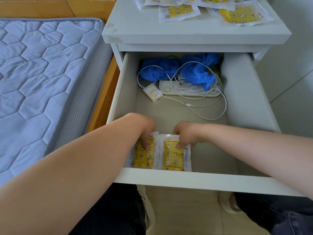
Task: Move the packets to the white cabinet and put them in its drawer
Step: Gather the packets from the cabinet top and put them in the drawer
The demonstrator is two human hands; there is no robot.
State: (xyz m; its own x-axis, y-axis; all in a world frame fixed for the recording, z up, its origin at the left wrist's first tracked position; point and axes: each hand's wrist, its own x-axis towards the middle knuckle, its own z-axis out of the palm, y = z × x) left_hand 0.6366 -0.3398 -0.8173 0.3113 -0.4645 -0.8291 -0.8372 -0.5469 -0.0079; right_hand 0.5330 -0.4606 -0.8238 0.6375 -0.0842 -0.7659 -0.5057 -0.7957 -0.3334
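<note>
Two yellow star-print plastic packets are down in the near-left corner of the open white cabinet drawer (194,179): left packet (143,156) pinched at its far end by the left hand (145,133), right packet (173,158) pinched by the right hand (184,134). I'd lay both flat against the near wall, clear of the white cable (226,106), then let go. More of these packets (179,12) wait on the cabinet top (152,31).

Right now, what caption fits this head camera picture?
Left hand and right hand set two yellow packets side by side in the white cabinet's open drawer; spare packets wait on top.
</note>
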